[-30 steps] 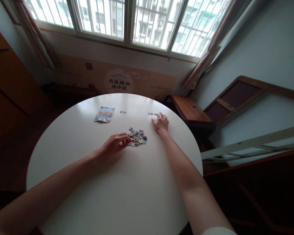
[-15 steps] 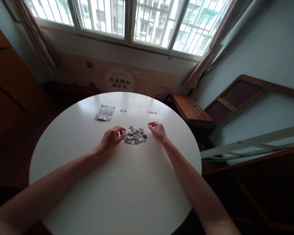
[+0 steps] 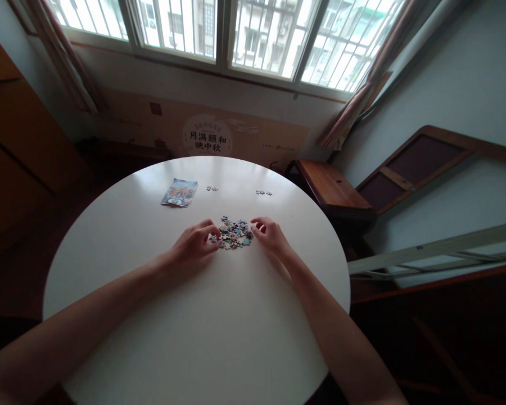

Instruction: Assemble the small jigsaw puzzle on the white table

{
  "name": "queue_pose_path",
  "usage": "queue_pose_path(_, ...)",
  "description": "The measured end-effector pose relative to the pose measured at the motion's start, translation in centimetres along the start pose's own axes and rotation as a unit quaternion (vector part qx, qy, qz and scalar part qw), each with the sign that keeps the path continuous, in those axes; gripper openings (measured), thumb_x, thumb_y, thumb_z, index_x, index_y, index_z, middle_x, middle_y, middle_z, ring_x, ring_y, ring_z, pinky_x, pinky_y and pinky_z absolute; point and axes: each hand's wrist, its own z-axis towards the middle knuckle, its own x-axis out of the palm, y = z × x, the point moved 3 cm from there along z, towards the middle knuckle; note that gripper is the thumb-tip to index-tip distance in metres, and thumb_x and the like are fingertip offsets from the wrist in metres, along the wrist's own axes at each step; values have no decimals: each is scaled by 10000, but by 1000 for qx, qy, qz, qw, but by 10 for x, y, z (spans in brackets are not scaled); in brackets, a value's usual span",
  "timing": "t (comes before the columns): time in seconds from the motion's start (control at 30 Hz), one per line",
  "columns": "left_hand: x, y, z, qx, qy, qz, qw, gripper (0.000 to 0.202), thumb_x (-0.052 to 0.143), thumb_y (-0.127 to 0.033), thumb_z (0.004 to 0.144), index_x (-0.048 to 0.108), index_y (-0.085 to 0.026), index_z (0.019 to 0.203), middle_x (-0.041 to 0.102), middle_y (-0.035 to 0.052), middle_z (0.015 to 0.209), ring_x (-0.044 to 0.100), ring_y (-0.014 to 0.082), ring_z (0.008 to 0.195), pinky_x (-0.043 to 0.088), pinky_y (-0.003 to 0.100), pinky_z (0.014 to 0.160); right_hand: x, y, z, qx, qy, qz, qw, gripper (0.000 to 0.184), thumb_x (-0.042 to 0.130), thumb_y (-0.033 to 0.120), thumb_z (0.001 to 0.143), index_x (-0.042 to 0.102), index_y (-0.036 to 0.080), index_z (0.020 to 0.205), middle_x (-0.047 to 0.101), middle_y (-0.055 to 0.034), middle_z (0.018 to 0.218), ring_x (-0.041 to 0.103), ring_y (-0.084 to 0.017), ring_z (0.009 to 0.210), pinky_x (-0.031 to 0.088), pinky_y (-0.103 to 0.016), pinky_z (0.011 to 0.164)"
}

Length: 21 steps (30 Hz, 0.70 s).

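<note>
A heap of jigsaw puzzle pieces (image 3: 236,233), mixed in colour, lies on the round white table (image 3: 206,326). At the heap's left edge is my left hand (image 3: 196,239), fingers curved and thumb apart from the index finger, with a few pieces showing in the gap. My right hand (image 3: 270,232) hovers by the right edge, its fingers bent and slightly parted; I see nothing held there. Two small groups of pieces lie farther back, one group on the left (image 3: 212,189) and another group on the right (image 3: 263,193).
A printed picture packet (image 3: 179,192) lies at the back left of the table. Beyond the table's far right edge stands a wooden stool or bench (image 3: 333,183). A barred window (image 3: 265,39) and a board with printed characters (image 3: 253,132) are behind.
My left hand has moved slightly right and down onto the edge of the heap. My right hand has come closer to the heap's right side. The view has shifted a little.
</note>
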Motion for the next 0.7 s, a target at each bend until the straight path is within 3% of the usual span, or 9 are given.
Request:
queue_pose_path(0.3, 0, -4, 0, 32, 13, 30, 999, 113, 652, -287, 757, 650, -206, 836, 583, 8, 936, 514, 86, 620, 406, 216, 616, 3, -1, -2, -16, 10, -23, 1000, 216, 548, 262, 824, 676, 155, 961, 647, -40, 818, 551, -103, 611, 444, -239, 653)
queue_pose_path(0.7, -2, -4, 0, 15, 11, 14, 1000, 126, 639, -302, 768, 654, -201, 843, 580, 10, 911, 533, 97, 649, 417, 216, 618, 2, 2, -3, -12, 3, -22, 1000, 213, 557, 256, 815, 681, 148, 950, 656, -44, 815, 550, -105, 605, 446, -239, 655)
